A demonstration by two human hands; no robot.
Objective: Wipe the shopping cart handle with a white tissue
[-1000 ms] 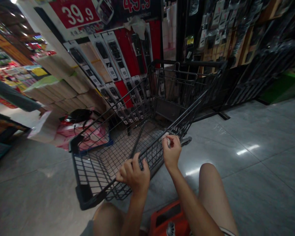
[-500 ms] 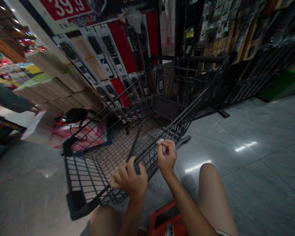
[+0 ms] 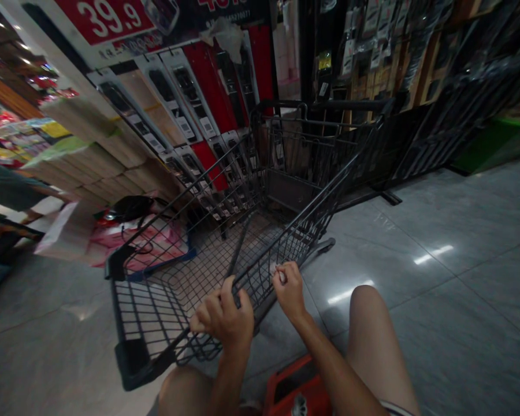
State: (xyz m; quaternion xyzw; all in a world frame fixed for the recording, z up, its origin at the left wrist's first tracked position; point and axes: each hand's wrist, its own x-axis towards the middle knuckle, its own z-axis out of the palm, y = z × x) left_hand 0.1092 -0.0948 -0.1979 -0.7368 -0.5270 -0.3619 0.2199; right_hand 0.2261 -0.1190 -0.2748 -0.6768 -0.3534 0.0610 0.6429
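Observation:
A dark metal shopping cart (image 3: 317,198) with a wire-mesh basket stands in front of me, its long side slanting from near left to far right. My left hand (image 3: 229,316) is wrapped over the near top rail, fingers curled around it. To its right, my right hand (image 3: 291,293) is closed in a pinch on a small crumpled whitish wad (image 3: 282,278), perhaps cloth or tissue. These fingertips are at the outer side wires of the basket. The wad is mostly hidden by the fingers.
An orange-red crate or stool (image 3: 301,384) is between my legs. Behind the cart hangs a rack of packaged goods (image 3: 190,95) under a price sign (image 3: 112,20). Stacked packs (image 3: 86,156) and a pink box (image 3: 160,240) stand left. Grey tiles (image 3: 450,300) extend right. Someone's dark clothing shows far left.
My right hand has moved down and slightly left, from the top rail to the side wires, with the whitish wad. My left hand keeps its hold on the rail. The view has shifted slightly.

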